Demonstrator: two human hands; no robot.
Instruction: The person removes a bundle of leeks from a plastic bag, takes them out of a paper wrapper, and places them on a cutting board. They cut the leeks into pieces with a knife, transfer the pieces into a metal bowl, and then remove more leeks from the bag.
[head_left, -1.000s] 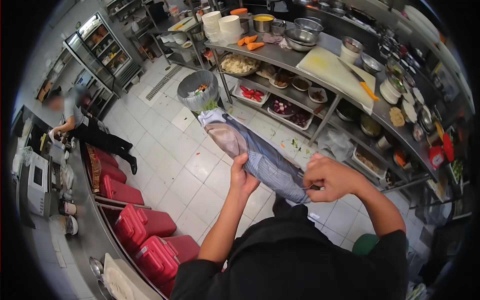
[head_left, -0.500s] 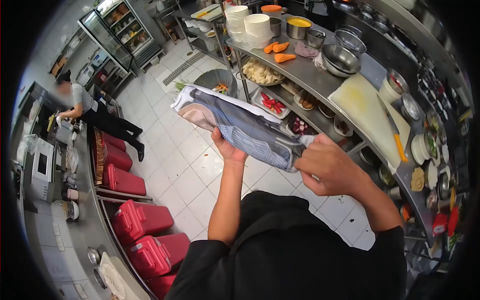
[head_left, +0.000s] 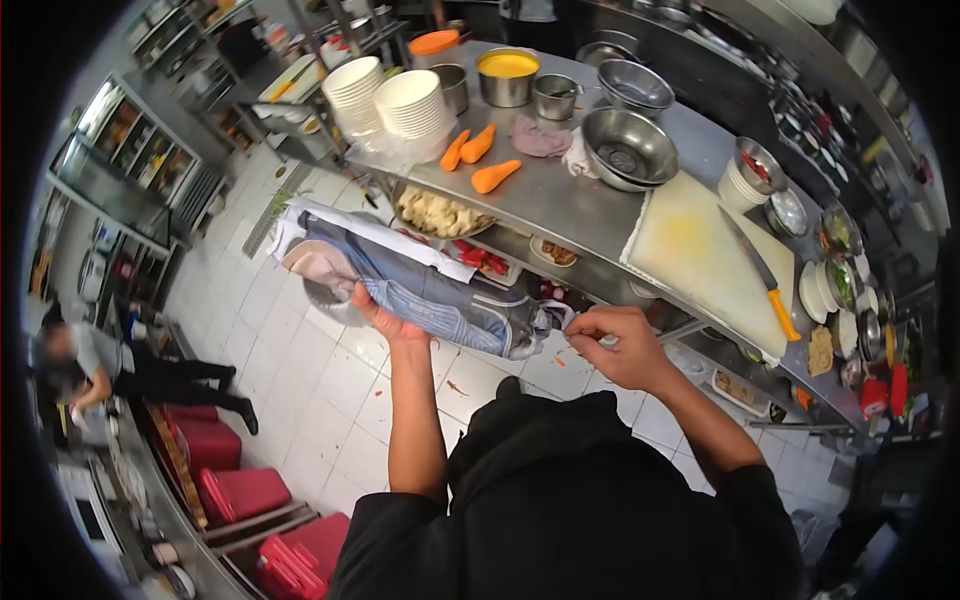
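Note:
A long package (head_left: pixel 420 285), with a blue, grey and pinkish print and a white strip along its far edge, hangs before me over the floor. It looks like printed plastic; its contents are hidden. My left hand (head_left: pixel 388 320) supports it from beneath near the middle, thumb against the near side and the other fingers largely hidden. At its right end, the crumpled tip is pinched between the thumb and fingers of my right hand (head_left: pixel 618 345).
The steel counter (head_left: pixel 585 215) ahead bears carrots (head_left: pixel 495 176), stacked white tubs (head_left: pixel 412 103), metal bowls (head_left: pixel 630 146) and a cutting board (head_left: pixel 690 255) with a knife (head_left: pixel 757 268). A person (head_left: pixel 130 365) stands at the left counter, above red bins (head_left: pixel 245 492).
My view has turned right and closer to the counter. Both hands have carried the package along, and my right hand now pinches the drawn-out tip, farther from the package's body.

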